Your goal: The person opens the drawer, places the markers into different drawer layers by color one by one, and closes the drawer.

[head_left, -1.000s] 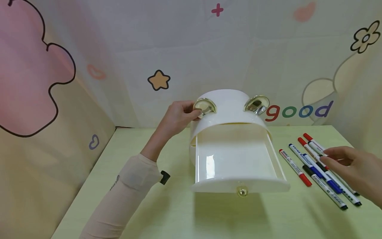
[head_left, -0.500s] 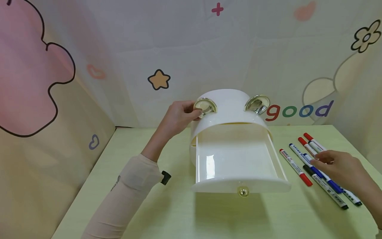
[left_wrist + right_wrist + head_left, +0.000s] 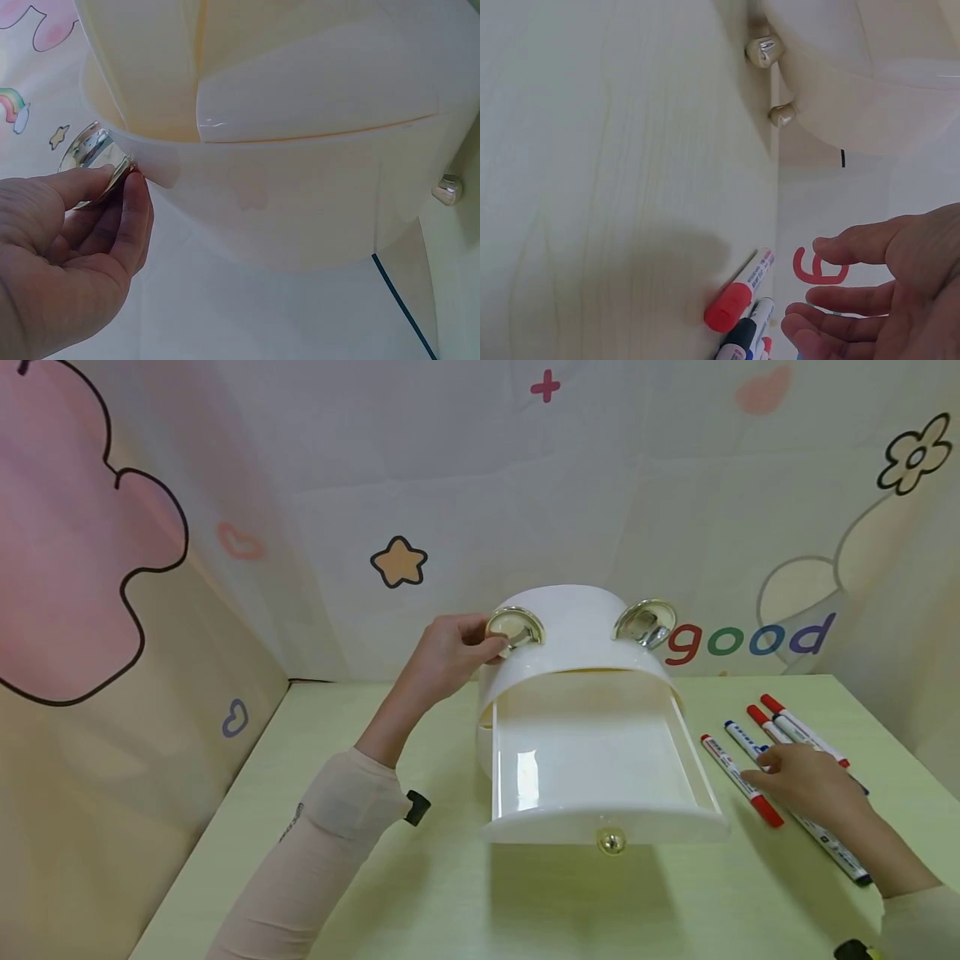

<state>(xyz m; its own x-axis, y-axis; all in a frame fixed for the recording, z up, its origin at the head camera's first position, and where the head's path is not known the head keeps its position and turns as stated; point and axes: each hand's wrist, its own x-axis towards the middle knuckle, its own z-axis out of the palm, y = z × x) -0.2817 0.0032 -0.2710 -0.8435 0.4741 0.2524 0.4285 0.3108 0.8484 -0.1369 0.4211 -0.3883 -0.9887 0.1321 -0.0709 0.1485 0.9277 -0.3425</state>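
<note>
A white plastic box point(image 3: 573, 618) with a rounded top carries two round gold ear-like discs. My left hand point(image 3: 453, 652) pinches the left gold disc point(image 3: 516, 625) between thumb and fingers, and the left wrist view shows this disc point(image 3: 90, 161) close up. From the box's front the white drawer point(image 3: 600, 825) is pulled out, with nothing inside and a gold knob point(image 3: 611, 841) on its face. My right hand point(image 3: 810, 781) hovers over several markers, fingers loosely bent and holding nothing. Nearest its fingertips lies a red-capped marker point(image 3: 742, 781); the hand partly hides the others.
Several markers lie side by side at the right, among them a black-capped marker point(image 3: 739, 337) and a red-capped white marker point(image 3: 806, 731). The box stands on the pale green table point(image 3: 390, 877), near the printed cloth backdrop point(image 3: 450, 518). The right gold disc point(image 3: 647, 622) sticks out sideways.
My right hand has moved left across the markers, from their right side toward the leftmost red-capped one. My left hand keeps its hold on the gold disc, and the drawer stays pulled out.
</note>
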